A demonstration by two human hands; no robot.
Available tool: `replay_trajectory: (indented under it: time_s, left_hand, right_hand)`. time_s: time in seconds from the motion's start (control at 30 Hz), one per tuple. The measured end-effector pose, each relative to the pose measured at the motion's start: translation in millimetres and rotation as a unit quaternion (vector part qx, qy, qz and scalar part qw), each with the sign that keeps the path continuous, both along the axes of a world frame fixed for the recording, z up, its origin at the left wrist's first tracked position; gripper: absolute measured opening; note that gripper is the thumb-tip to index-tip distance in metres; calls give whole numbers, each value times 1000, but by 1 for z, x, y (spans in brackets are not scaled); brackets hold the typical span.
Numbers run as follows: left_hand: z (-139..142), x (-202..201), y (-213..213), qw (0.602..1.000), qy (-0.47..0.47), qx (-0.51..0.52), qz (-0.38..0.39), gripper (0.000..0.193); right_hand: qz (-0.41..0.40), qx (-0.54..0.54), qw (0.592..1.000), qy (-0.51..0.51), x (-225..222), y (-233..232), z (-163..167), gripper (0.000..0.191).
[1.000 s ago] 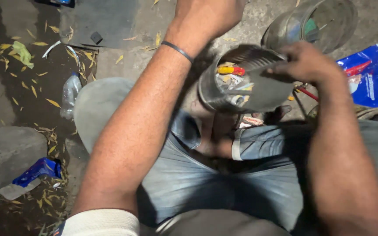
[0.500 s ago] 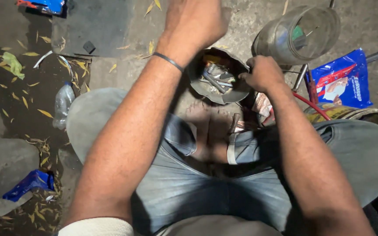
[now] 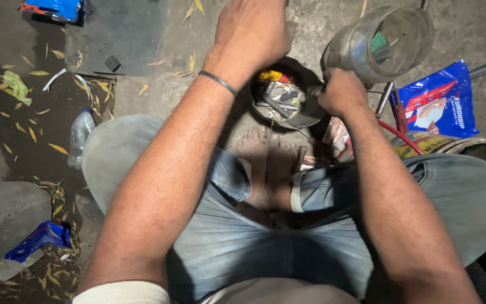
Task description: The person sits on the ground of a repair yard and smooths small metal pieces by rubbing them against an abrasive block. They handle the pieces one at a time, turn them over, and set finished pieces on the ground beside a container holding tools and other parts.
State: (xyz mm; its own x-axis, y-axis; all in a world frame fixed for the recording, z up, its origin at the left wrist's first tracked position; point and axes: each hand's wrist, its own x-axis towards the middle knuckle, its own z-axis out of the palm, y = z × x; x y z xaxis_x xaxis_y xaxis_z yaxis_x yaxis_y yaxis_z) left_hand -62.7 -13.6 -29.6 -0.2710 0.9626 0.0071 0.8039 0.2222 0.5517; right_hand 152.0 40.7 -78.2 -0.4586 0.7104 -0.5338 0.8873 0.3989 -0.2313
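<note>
A round metal tin [image 3: 305,117] holding several small metal parts and a red and yellow piece stands on the ground just beyond my bare feet [image 3: 265,163]. My right hand [image 3: 341,90] grips its right rim. My left hand [image 3: 251,34], with a thin band on the wrist, hovers over the tin's far left side. Its fingers curl away from me, so what they hold is hidden.
A clear plastic jar [image 3: 381,42] lies tilted behind the tin, with a blue printed packet [image 3: 440,101] and a red hose [image 3: 395,132] to the right. On the left are a plastic bottle [image 3: 79,138], a dark slab [image 3: 116,34], a blue wrapper [image 3: 35,242] and scattered dry leaves.
My right hand has lowered the tin from a raised, tilted position near me down to the ground past my feet. My left hand stayed above it.
</note>
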Motion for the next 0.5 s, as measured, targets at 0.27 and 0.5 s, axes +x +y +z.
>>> replay_trajectory:
  time_s: [0.27,0.5]
  left_hand:
    - [-2,3,1,1000,4,-23,-3,33]
    - [0,4,1,1000,6,-18,-11,34]
  right_hand:
    - [6,4,1000,-3,2,2,-1,34]
    - [3,9,1000,-4,1,1,0,34]
